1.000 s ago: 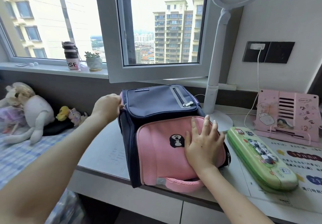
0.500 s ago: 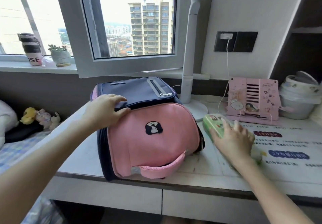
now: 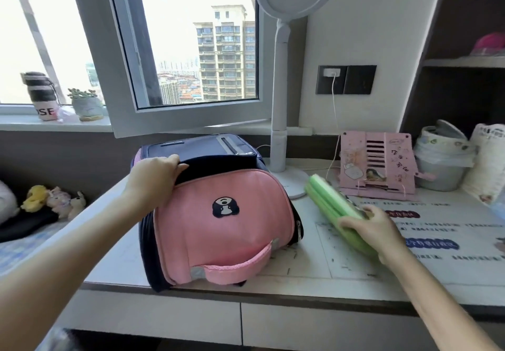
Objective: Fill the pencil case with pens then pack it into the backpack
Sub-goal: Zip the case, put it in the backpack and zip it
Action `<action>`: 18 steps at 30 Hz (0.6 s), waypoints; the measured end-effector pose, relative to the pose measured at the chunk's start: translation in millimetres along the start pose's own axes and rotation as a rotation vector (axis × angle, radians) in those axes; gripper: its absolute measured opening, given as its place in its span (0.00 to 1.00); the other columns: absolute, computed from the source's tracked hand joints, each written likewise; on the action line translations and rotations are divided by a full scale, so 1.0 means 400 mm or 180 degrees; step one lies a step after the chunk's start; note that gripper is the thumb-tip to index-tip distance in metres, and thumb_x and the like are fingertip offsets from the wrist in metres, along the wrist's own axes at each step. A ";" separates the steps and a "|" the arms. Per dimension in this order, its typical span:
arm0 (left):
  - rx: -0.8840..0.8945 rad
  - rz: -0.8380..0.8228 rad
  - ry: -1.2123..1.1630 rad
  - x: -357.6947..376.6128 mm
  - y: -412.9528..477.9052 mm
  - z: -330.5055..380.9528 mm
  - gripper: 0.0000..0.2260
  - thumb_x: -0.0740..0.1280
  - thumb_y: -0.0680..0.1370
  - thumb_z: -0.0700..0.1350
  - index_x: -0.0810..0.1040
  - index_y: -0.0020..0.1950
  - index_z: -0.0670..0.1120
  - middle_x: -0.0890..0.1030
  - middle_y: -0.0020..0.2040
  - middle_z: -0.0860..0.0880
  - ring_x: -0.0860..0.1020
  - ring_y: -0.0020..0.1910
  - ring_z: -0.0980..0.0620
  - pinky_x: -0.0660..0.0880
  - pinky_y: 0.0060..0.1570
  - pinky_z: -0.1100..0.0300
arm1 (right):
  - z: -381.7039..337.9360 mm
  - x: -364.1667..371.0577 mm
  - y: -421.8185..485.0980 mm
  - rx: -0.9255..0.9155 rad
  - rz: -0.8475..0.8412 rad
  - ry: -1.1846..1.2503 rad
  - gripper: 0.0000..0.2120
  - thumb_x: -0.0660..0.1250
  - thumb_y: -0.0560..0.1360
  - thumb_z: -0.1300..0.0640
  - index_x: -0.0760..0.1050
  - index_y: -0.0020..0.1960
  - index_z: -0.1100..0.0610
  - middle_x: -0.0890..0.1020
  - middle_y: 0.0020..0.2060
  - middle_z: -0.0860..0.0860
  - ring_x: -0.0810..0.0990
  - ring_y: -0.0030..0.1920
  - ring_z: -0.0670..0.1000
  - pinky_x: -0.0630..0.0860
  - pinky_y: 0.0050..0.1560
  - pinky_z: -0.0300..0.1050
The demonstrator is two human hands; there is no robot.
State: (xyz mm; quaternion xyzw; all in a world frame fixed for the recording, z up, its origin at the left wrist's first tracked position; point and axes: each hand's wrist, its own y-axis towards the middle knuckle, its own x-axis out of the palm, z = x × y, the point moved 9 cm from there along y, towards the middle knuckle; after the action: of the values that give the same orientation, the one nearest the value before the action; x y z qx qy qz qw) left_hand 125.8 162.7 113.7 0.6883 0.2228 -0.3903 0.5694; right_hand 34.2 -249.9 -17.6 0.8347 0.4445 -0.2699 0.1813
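Left hand (image 3: 155,171) curled over the lip of the pink and navy fabric backpack (image 3: 218,214), pulling the top flap back, apparently to hold the opening wide. Right hand (image 3: 369,230) wrapped around the near end of the long green hard pencil case (image 3: 332,203), tipped on its edge and seemingly lifted off the pale tabletop (image 3: 314,268), just beside the backpack, probably so as to slide in narrow side first. Closed, so likely already filled

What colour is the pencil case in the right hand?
Green, seen in the head view: the pencil case held by the right hand.
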 end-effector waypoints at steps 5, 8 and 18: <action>-0.0188 0.0364 -0.0288 -0.058 0.084 -0.015 0.13 0.59 0.79 0.45 0.72 0.42 0.37 0.80 0.36 0.34 0.77 0.35 0.34 0.66 0.32 0.53 | -0.165 -0.068 -0.045 -0.0974 -0.0355 0.0945 0.32 0.77 0.60 0.48 0.71 0.61 0.39 0.78 0.51 0.42 0.79 0.46 0.45 0.77 0.40 0.41; -0.0486 0.0422 -0.0823 -0.080 0.139 -0.042 0.11 0.59 0.79 0.44 0.76 0.44 0.38 0.81 0.39 0.35 0.77 0.39 0.35 0.67 0.37 0.52 | -0.297 -0.069 -0.105 -0.1620 -0.0852 0.0581 0.32 0.76 0.54 0.44 0.72 0.57 0.31 0.77 0.49 0.31 0.79 0.45 0.37 0.75 0.34 0.30; -0.0059 0.0426 -0.1781 -0.107 0.134 -0.010 0.07 0.63 0.77 0.42 0.77 0.42 0.40 0.78 0.34 0.45 0.74 0.35 0.45 0.67 0.38 0.57 | -0.598 0.199 -0.118 -0.2946 -0.1354 -0.0376 0.32 0.76 0.60 0.46 0.71 0.62 0.36 0.70 0.61 0.42 0.67 0.62 0.43 0.65 0.63 0.42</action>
State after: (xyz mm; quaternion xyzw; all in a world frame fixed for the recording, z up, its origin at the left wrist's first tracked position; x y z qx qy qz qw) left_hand 141.6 158.9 180.5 0.5618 0.0147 -0.5246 0.6395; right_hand 100.4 -43.5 119.3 0.5414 0.6664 -0.1224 0.4978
